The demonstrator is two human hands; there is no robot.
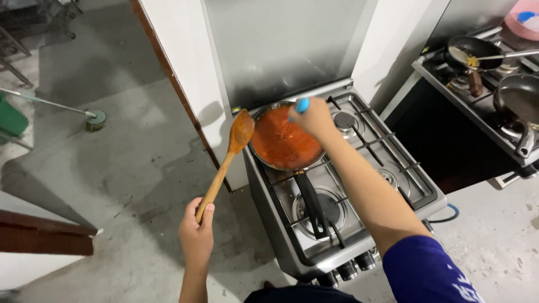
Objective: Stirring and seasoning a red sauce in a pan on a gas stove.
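A frying pan (264,120) full of red sauce (283,143) sits on the back left burner of a steel gas stove (404,185), its black handle pointing towards me. My left hand (197,231) grips a wooden spoon (224,163) by the handle end, holding it out to the left of the stove with its sauce-stained bowl up near the pan's rim. My right hand (313,116) reaches over the far side of the pan, closed on a small blue-topped object (302,105) held above the sauce.
A second stove (477,106) stands at the right with two dark pans (519,95), one holding food and a utensil. A pink lid (525,19) lies in the top right corner. A white wall panel (185,62) rises behind the stove. A mop (92,119) lies on the concrete floor at the left.
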